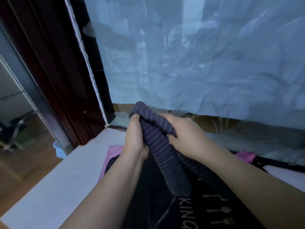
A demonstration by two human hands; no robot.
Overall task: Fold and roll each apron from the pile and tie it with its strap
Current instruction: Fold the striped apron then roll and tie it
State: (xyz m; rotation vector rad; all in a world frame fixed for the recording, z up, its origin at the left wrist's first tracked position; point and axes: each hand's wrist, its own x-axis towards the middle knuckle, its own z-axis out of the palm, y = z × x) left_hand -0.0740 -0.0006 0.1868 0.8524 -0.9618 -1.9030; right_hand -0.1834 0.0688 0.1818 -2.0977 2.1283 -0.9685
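**Striped apron being gripped as a roll above the pile**

A pale crinkled sheet (198,63) is hanging across the whole background, beside a dark wooden frame (49,71). Below it a white bench (66,179) is carrying the pile. A black apron (148,204) with printed lettering is lying on top, and a pink checked apron (109,156) is peeking out beneath its left edge.

The striped apron (165,159) is being held clear of the pile as a long, tube-like roll, its lower end hanging down over the black apron. The left hand (134,139) is curling round the upper part of the roll. The right hand (186,136) is clutching the fold of cloth that is bending over the top. Both are grasping the striped apron, close together.

The roll is looking loose at the bent top, so doing this step well probably means squaring that end and tightening the turns evenly. One hand should be pinning the roll while the other is finding the strap. That strap is not showing clearly here.
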